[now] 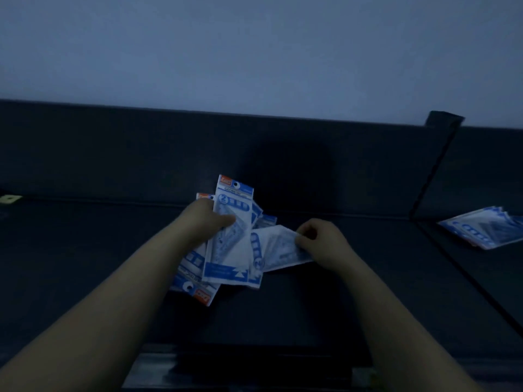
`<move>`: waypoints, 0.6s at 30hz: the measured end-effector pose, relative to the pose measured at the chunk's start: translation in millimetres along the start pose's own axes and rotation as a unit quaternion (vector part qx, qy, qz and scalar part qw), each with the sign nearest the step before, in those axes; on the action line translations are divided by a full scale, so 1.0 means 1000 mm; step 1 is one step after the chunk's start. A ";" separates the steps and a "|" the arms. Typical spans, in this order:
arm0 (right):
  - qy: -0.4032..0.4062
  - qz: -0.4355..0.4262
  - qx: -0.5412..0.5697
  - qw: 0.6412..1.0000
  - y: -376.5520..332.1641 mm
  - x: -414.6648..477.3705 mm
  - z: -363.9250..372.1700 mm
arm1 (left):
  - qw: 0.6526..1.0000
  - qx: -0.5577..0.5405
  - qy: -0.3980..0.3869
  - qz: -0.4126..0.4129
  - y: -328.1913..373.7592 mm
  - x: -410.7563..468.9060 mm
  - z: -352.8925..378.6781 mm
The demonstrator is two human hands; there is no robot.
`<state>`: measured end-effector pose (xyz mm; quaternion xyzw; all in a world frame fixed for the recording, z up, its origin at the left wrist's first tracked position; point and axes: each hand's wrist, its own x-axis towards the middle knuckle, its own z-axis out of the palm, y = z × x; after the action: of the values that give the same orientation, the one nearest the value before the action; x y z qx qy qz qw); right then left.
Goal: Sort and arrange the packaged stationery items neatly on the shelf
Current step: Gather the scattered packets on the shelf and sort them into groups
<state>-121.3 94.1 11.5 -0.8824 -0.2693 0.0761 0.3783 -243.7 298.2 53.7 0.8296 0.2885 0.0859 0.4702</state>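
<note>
Several blue-and-white stationery packets lie in a loose pile on the dark shelf point(85, 250) at the middle of the view. My left hand point(205, 222) grips an upright packet point(230, 236) with its thumb across the front; more packets fan out behind and below it. My right hand point(322, 239) pinches the right edge of another packet point(276, 250), which lies sideways and touches the pile. One more packet point(198, 291) sticks out under the pile with a red label at its near corner.
A dark divider point(435, 168) stands at the right of this shelf section. Beyond it lies a second stack of the same packets point(484, 230). The shelf's back panel rises behind the pile, with a pale wall above. A small yellowish tag point(10, 198) sits at far left.
</note>
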 end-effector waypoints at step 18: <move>0.068 -0.022 -0.098 0.993 0.003 -0.016 -0.029 | 0.942 0.249 0.094 0.205 0.028 0.017 0.053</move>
<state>-123.9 65.3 28.8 -0.9123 -0.2682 -0.0187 0.3088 -196.7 258.6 46.0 0.9494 0.1671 0.1841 0.1918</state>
